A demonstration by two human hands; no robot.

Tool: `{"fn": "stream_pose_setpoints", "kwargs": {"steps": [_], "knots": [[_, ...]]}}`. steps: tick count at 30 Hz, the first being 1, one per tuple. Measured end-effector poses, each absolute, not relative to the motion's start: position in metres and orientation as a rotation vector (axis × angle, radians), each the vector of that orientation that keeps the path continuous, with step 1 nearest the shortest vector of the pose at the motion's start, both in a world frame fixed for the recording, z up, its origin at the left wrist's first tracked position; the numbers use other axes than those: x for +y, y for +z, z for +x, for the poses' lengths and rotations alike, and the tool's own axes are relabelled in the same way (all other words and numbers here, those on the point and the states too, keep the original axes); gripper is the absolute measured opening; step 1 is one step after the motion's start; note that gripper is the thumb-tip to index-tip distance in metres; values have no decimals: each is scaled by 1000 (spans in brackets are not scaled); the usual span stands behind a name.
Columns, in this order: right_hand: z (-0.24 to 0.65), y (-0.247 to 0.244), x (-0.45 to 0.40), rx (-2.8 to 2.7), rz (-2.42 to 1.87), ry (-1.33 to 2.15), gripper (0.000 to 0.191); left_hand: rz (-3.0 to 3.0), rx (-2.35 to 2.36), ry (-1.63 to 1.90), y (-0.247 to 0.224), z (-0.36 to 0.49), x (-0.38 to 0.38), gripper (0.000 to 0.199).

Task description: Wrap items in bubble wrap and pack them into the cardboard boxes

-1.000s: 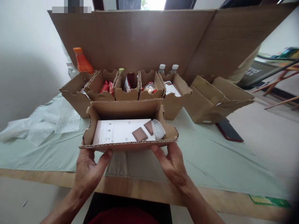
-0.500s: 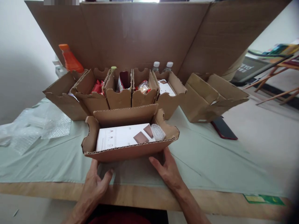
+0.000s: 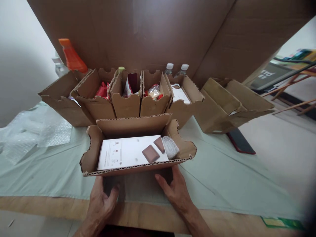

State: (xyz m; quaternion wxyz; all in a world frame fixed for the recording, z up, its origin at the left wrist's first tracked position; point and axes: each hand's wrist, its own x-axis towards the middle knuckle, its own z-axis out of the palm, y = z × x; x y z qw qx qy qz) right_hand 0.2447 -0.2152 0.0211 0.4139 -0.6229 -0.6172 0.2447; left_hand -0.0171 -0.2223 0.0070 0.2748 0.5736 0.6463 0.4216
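Observation:
In front of me stands an open cardboard box (image 3: 138,168) with cut-out ends. Inside it a white carton (image 3: 128,151) printed with brown chocolate squares lies flat, beside a roll of bubble wrap (image 3: 170,147) at the right end. My left hand (image 3: 101,200) is at the box's lower front, left of centre, its thumb held apart and its fingertips hidden by the box. My right hand (image 3: 175,189) mirrors it near the right front corner, thumb and fingers spread, some fingers hidden at the box. Neither hand visibly grasps anything.
Behind stands a row of cardboard bins (image 3: 127,106) with packets and cartons, backed by a tall cardboard panel (image 3: 138,36). Bottles, one orange (image 3: 72,57), rise behind them. Bubble wrap (image 3: 39,126) lies left; another box (image 3: 222,115) and a dark flat object (image 3: 240,142) are right.
The view has tipped slightly down and closer, so the box and its contents look larger. Both hands keep nearly the same pose at the box's front.

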Motion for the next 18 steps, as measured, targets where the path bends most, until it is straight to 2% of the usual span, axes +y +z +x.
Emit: {"fn": "stream_pose_setpoints", "kwargs": {"steps": [11,18], "knots": [[238,24,-226,-1476,-1567,702,53,1527,1690,1170,3,-18,-222,55],[253,29,-245,-1261,-1505,774,53,1563,1688,1068,3,-8,-273,52]]}}
